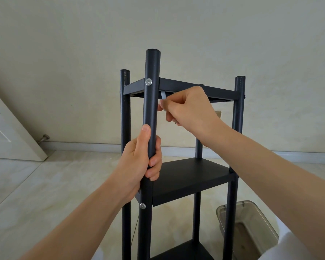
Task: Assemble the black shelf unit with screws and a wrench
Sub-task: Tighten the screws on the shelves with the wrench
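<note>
The black shelf unit (191, 175) stands upright in the middle of the view, with round black posts and flat shelves. My left hand (143, 160) grips the nearest post (151, 102) just above the middle shelf. My right hand (189, 107) pinches a small silver wrench (163, 95) right behind that post, under the top shelf (195, 89). A silver screw head (148, 82) sits in the near post at top-shelf height. Another screw head (142, 205) shows lower on the same post, below the middle shelf.
A clear plastic bin (251, 224) sits on the floor at the lower right, behind the unit. A pale door (11, 136) leans in at the left with a door stop (43, 138) on the wall. Pale tiled floor surrounds the unit.
</note>
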